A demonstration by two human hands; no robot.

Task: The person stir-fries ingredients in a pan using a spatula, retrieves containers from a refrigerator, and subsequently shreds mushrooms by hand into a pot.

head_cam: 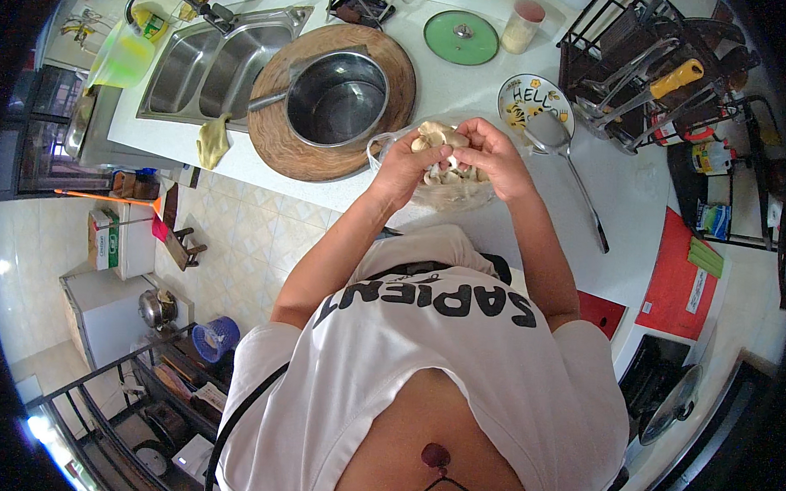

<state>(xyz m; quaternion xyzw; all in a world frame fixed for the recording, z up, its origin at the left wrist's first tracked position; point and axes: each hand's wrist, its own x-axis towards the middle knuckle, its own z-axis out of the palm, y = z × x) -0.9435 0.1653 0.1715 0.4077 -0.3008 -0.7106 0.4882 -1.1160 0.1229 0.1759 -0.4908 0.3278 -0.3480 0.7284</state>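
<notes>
My left hand (401,166) grips a cluster of pale mushrooms (441,135) from its left side. From the right, the fingertips of my right hand (493,157) pinch the edge of the same cluster. Beneath both hands, more mushroom pieces (452,176) lie in a clear plastic bag (446,199) on the white countertop. An empty-looking metal saucepan (337,107) stands on a round wooden board (273,153) to the left. At the right, a metal ladle (547,133) rests with its bowl on a patterned plate (518,94) and its handle on the counter.
A double sink (184,76) with a black faucet (213,15) is at the upper left. A yellow-green cloth (213,142) hangs over the counter edge. A green lid (461,37) and a jar (522,28) stand at the back. A rack of utensils (633,72) occupies the upper right.
</notes>
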